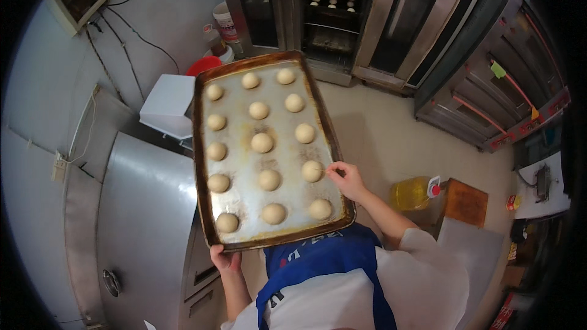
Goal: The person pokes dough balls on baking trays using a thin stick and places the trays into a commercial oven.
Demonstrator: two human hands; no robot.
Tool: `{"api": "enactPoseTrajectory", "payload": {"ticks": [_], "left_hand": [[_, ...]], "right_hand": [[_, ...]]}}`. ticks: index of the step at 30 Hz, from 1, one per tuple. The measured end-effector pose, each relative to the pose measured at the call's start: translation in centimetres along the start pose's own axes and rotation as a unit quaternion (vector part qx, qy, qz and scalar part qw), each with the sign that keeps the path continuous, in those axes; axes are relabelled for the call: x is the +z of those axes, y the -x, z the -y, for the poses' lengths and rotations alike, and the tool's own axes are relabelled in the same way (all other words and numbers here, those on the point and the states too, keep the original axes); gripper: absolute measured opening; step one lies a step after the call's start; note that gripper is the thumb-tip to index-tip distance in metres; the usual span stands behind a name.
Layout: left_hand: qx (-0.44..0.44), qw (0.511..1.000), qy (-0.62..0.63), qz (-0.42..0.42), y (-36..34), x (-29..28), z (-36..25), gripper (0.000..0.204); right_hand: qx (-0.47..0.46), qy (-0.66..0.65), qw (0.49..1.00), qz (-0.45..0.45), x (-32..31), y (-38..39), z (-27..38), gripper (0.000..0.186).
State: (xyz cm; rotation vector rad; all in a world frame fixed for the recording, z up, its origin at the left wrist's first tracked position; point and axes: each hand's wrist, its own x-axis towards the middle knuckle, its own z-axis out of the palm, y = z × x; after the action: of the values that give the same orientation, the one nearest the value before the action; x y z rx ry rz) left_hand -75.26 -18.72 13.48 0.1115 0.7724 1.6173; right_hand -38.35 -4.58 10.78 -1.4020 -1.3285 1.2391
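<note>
A large baking tray with a browned rim is held out in front of my body. Several round, pale dough balls sit on it in three columns. My left hand grips the tray's near left corner, its fingers partly hidden beneath. Over the right rim, my right hand pinches a thin, toothpick-like stick. The stick's tip points at a dough ball in the right column; whether it touches or pierces the dough I cannot tell.
A stainless-steel counter stands left, beside a white box. Ahead, an open cabinet holds trays of dough balls. Deck ovens line the right. An oil jug stands near a brown board.
</note>
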Motion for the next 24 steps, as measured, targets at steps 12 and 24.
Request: {"api": "enactPoseTrajectory", "payload": {"ticks": [12,24], "left_hand": [[-0.183,0.981,-0.032,0.058,-13.7,1.0,8.7,0.073],[-0.226,0.973,-0.050,-0.023,-19.9,4.5,12.9,0.066]], "right_hand": [[0.036,-0.011,0.991,-0.130,-8.2,-0.7,-8.9,0.011],[0.112,0.057,0.987,-0.104,-12.0,-5.3,-11.1,0.013]]}}
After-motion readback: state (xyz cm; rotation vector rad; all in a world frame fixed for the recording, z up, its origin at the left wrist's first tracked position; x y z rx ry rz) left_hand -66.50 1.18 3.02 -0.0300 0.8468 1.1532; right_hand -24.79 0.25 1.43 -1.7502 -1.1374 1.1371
